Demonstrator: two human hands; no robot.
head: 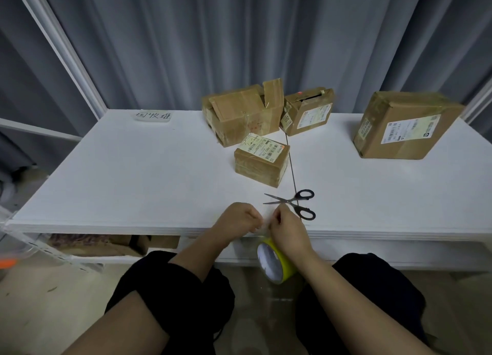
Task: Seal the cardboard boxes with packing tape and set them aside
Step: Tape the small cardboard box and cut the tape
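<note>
I see the left hand (239, 219) and right hand (288, 231) at the table (133, 181) edge, fingers curled, pinching clear tape (263, 228) above the yellow-cored tape roll (275, 264) — cardboard boxes (262, 163) sit farther back.

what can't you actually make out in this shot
Head view only:
1. Loose end of the packing tape roll: clear film, covered by the fingers of the left hand and right hand.
2. Inside of the open cardboard box: hidden by its own flaps.
3. Print on the shipping label of the small box: too small.
4. Brown items under the tabletop: mostly hidden by its front edge.
</note>
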